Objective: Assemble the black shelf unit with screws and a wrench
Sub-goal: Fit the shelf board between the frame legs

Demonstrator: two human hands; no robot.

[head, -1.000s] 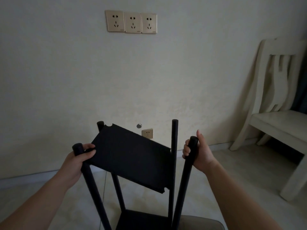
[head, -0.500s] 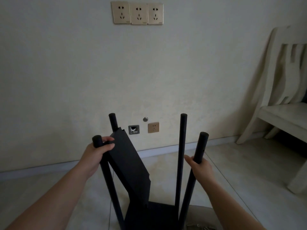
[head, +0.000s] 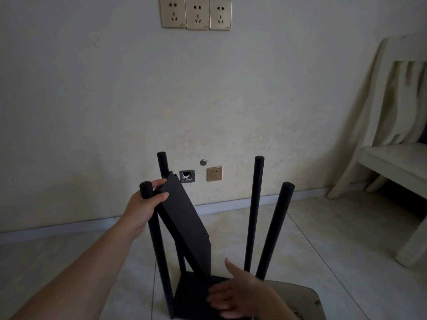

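The black shelf unit stands before me on a low grey stool [head: 307, 296], with several round black posts rising from a bottom panel [head: 189, 294]. A loose black shelf panel [head: 184, 215] hangs steeply tilted between the posts, its upper edge at the left. My left hand [head: 147, 202] grips that upper edge together with the near left post [head: 157, 250]. My right hand [head: 235, 294] reaches low with straight fingers to the panel's lower end, holding nothing. The near right post [head: 276, 229] and far right post [head: 255, 211] stand free. No screws or wrench are visible.
A cream wall with three sockets [head: 196, 13] up high and a low socket [head: 214, 173] lies straight ahead. A pale wooden chair [head: 392, 146] stands at the right. Tiled floor [head: 335, 239] surrounds the unit.
The panel has swung from nearly flat to steeply tilted. My right hand let go of the near right post and dropped to the panel's lower end. My left hand kept its grip.
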